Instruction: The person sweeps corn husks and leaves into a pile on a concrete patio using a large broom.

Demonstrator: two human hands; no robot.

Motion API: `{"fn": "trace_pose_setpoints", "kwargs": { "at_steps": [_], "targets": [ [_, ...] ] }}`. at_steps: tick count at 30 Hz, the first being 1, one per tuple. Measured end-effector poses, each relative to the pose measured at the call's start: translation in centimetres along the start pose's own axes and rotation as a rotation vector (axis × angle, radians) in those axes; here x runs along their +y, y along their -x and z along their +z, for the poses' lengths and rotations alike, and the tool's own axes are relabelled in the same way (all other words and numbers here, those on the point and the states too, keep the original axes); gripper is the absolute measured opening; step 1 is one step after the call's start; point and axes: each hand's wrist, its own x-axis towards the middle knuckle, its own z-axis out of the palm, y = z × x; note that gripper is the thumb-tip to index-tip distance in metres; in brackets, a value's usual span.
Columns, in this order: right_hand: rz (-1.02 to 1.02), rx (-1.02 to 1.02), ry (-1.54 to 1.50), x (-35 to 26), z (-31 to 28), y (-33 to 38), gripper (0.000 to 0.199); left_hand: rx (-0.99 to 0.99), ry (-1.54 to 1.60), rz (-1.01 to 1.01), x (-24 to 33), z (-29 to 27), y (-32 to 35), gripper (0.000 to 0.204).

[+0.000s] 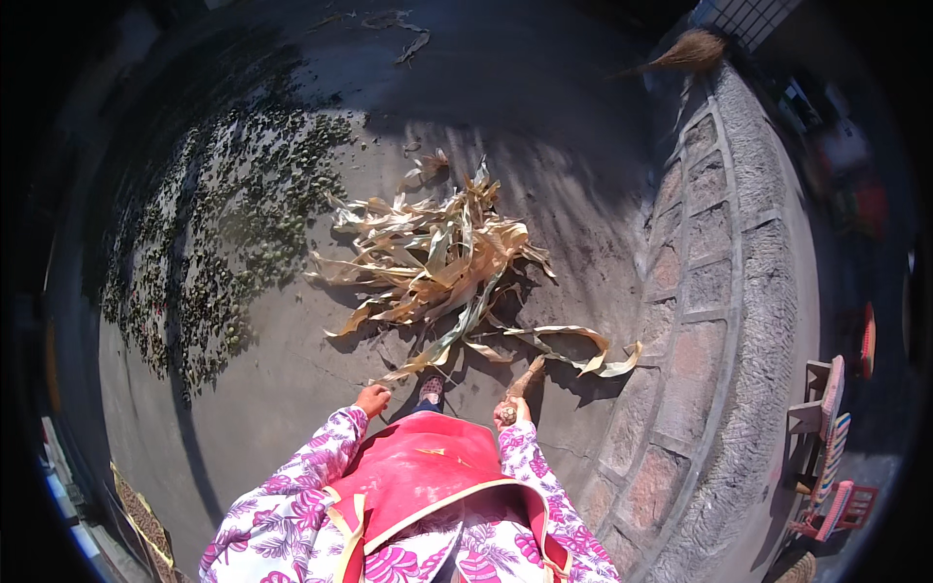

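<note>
Sunlit grey-brown concrete ground (282,374) fills my view, shaded toward twelve o'clock. At five o'clock, close in front of the body, is a tan, tapering bundle of what looks like dry plant fibre (524,385); my right hand (521,409) is wrapped around its thick, rounded end. To handle it well, I'd keep that grip firm at the butt and leave the taper free, so nothing kinks or tears. Its long axis runs from seven to one o'clock, narrow tip away from me. Past the tip curls a long, pale, papery husk strip (614,369); whether they join, I can't tell. My left hand (373,399), well apart at seven o'clock, nears a greenish, ribbon-like leaf (442,346); I can't tell whether it's pinching. Toward twelve lies a straw-coloured heap of dry husks (447,257).
</note>
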Motion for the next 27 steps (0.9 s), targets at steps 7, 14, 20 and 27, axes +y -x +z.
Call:
{"fn": "trace_pose_setpoints", "kwargs": {
  "at_steps": [7, 14, 20, 27],
  "targets": [
    [0.123, -0.562, -0.277, -11.7, 10.2, -0.4, 0.022, 0.185, 0.079, -0.065, 0.1, -1.7, -1.4, 0.024],
    [-0.209, -0.676, 0.269, -16.0, 14.8, 4.0, 0.057, 0.35, 0.268, -0.13, 2.8, 3.5, 0.9, 0.023],
    [0.107, -0.614, 0.727, -16.6, 12.3, 6.0, 0.076, 0.264, 0.358, -0.213, 5.5, 12.7, 2.7, 0.025],
    [0.379, -0.615, 1.33, -11.1, 11.6, -0.8, 0.068, 0.366, 0.557, -0.126, 10.2, 16.7, 5.4, 0.027]
  ]
}}
